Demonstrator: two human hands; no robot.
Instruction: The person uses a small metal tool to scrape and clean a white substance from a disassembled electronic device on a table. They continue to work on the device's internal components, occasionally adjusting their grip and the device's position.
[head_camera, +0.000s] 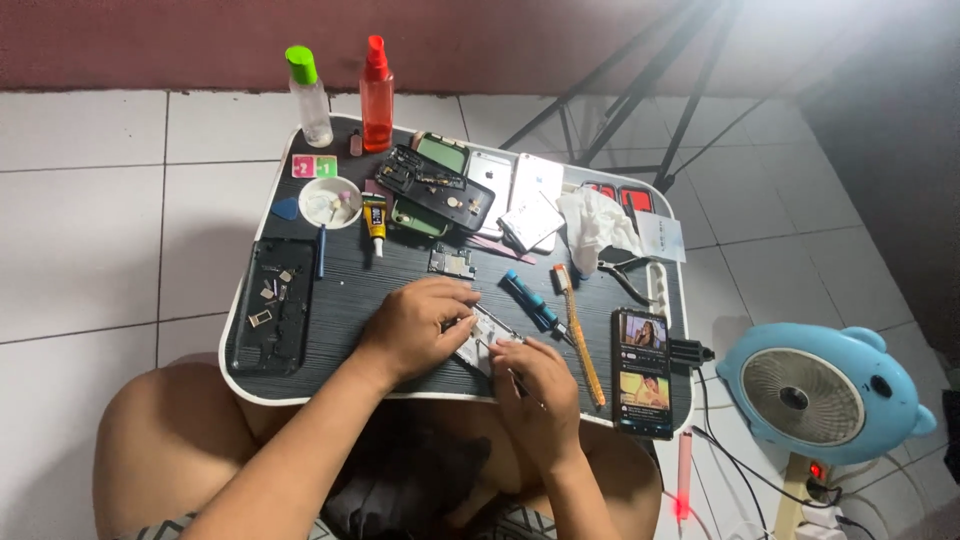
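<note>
A person seated on a tiled floor works on a small opened phone part (478, 340) at the near edge of a dark lap worktop (350, 290). The left hand (415, 325) lies curled over the part's left end, fingers pressing it flat against the worktop. The right hand (535, 385) is closed in a pinch around a thin tool (500, 328) whose tip rests on the part; what kind of tool it is cannot be told. The part lies between the two hands, touching both, half hidden under the left fingers.

The step in hand looks like fine work inside the part, prying or unscrewing. By this judgement, the next move calls for a steady hold from the left hand and small, controlled pressure from the right, since the part is light and close to the worktop's edge.

Just right of the part lie a blue screwdriver (530, 300) and an orange-handled tool (580, 335), and beyond them a lit phone (641, 372). Beyond the part, toward the far edge, sit a circuit board (452, 262), a glue tube (375, 222), a white dish (330, 202), several phone shells (435, 187) and two spray bottles (377, 95). Far left of the part lies a black tray (272, 305) of small pieces. A blue fan (808, 392) stands on the floor, well to the right of the part.
</note>
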